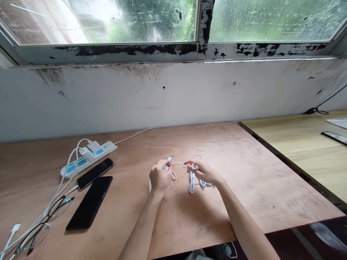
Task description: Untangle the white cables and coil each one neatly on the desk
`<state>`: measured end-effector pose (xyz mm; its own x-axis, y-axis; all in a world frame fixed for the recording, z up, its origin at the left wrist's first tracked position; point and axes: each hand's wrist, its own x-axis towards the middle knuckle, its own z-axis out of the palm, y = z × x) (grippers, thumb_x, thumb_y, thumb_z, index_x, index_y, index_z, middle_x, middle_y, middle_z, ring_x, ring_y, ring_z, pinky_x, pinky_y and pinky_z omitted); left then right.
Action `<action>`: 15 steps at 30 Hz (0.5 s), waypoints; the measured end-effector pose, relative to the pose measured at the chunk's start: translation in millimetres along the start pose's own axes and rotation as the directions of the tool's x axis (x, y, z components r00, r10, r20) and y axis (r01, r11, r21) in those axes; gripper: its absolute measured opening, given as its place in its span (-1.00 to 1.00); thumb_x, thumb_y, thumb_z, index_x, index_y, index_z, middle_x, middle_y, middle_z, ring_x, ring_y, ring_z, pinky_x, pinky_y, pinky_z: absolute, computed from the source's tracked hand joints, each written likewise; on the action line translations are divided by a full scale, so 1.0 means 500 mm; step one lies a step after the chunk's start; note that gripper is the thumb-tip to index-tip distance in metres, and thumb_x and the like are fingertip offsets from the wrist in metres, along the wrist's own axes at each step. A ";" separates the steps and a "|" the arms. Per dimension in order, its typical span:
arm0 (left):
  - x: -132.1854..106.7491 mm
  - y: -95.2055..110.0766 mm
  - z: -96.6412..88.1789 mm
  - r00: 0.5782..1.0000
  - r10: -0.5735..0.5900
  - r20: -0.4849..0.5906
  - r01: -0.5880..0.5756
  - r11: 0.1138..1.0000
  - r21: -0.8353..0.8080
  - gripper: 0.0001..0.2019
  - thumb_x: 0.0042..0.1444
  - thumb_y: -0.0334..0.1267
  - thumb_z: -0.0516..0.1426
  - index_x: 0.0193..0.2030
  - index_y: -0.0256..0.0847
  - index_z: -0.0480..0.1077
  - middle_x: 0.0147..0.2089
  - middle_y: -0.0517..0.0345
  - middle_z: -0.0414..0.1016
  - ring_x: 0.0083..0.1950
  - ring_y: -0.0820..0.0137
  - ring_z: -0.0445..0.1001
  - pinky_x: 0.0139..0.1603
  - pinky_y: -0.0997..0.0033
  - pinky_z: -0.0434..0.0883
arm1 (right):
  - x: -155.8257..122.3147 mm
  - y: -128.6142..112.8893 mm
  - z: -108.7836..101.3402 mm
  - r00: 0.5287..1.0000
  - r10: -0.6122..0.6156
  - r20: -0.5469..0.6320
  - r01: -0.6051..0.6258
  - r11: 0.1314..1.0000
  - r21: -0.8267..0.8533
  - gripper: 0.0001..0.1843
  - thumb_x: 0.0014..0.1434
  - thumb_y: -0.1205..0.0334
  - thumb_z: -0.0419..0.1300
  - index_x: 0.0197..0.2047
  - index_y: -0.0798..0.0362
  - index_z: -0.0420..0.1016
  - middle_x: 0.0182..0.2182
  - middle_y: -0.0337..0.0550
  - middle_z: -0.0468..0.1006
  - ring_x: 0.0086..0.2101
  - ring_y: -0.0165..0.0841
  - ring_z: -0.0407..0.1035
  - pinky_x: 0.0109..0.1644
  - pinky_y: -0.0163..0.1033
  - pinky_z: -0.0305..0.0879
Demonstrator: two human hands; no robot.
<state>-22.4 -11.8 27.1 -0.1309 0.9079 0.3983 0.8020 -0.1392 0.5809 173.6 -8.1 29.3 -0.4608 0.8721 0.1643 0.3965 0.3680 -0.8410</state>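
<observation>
Head view, looking down across a brown plywood table set against a stained white wall under a rain-streaked window. Near the table's middle, holding a white USB cable in both hands. Closed with the left hand around a loose loop of it, with the USB plug poking out just above the fingers. Pinched with the right hand at the top of a bundled coil resting on the wood under the palm. Between the two hands, a short span of cable raised slightly off the surface. Just beyond the right hand, a couple of thin wire ties lying loose on the table. Well to the left, a white power strip with blue sockets and a white charger plugged in. Beside it, a smaller phone with a lead attached and a larger phone, both face up with dark screens. Near the left edge, black-framed glasses tangled among white leads. At right, a lighter wooden table butted close.
</observation>
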 end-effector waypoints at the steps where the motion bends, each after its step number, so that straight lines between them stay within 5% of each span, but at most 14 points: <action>1: -0.001 0.001 -0.001 1.000 0.015 -0.002 -0.016 1.000 -0.018 -0.86 0.05 -0.24 0.11 -0.48 -0.16 0.41 -0.42 0.19 0.48 -0.42 0.45 0.38 -0.40 0.52 0.12 | 0.000 -0.002 0.003 0.999 -0.003 0.039 0.003 1.000 -0.002 -0.68 0.25 0.05 -0.04 -0.15 0.03 0.43 -0.52 -0.22 0.43 -0.50 -0.42 0.26 -0.39 -0.33 0.12; 7: -0.007 0.000 -0.001 0.983 0.170 -0.066 -0.168 0.985 0.037 -0.82 0.11 -0.19 0.07 -0.42 -0.18 0.44 -0.31 0.13 0.43 -0.36 0.45 0.39 -0.32 0.51 0.20 | 0.005 -0.002 0.018 1.000 0.024 -0.014 -0.021 0.982 0.185 -0.59 0.17 -0.05 0.04 -0.55 0.07 0.16 -0.62 -0.35 0.12 -0.57 -0.51 0.03 -0.49 -0.37 -0.02; 10: -0.011 -0.004 0.002 0.965 0.213 -0.154 -0.200 0.975 0.095 -0.81 0.09 -0.21 0.08 -0.43 -0.19 0.47 -0.25 0.09 0.39 -0.37 0.46 0.36 -0.27 0.48 0.22 | 0.011 0.007 0.030 0.983 0.104 -0.154 -0.051 0.947 0.316 -0.51 0.15 -0.10 0.04 -0.62 0.06 0.07 -0.69 -0.37 0.03 -0.64 -0.54 -0.05 -0.54 -0.36 -0.08; 13: -0.010 -0.004 0.004 0.973 0.141 -0.183 -0.148 0.989 -0.026 -0.83 0.08 -0.20 0.10 -0.39 -0.19 0.47 -0.21 0.09 0.36 -0.39 0.48 0.34 -0.26 0.47 0.25 | 0.019 0.019 0.042 0.925 0.199 -0.323 0.016 0.831 0.556 -0.50 0.13 -0.14 0.05 -0.62 0.04 0.06 -0.72 -0.40 0.00 -0.68 -0.55 -0.10 -0.60 -0.36 -0.11; 15: -0.008 -0.002 0.005 0.991 0.082 -0.106 -0.096 0.985 -0.142 -0.82 0.08 -0.18 0.09 -0.39 -0.20 0.45 -0.28 0.13 0.36 -0.42 0.49 0.34 -0.32 0.49 0.25 | 0.023 0.024 0.047 0.904 0.225 -0.365 0.104 0.711 0.695 -0.55 0.10 -0.13 0.10 -0.56 0.04 0.13 -0.72 -0.43 -0.05 -0.69 -0.57 -0.18 -0.63 -0.37 -0.19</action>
<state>-21.0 -14.2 23.1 -0.1260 0.8464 0.5174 0.7202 -0.2806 0.6345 154.5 -1.1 9.2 -0.0378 0.9884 0.1472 -0.3179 0.1278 -0.9395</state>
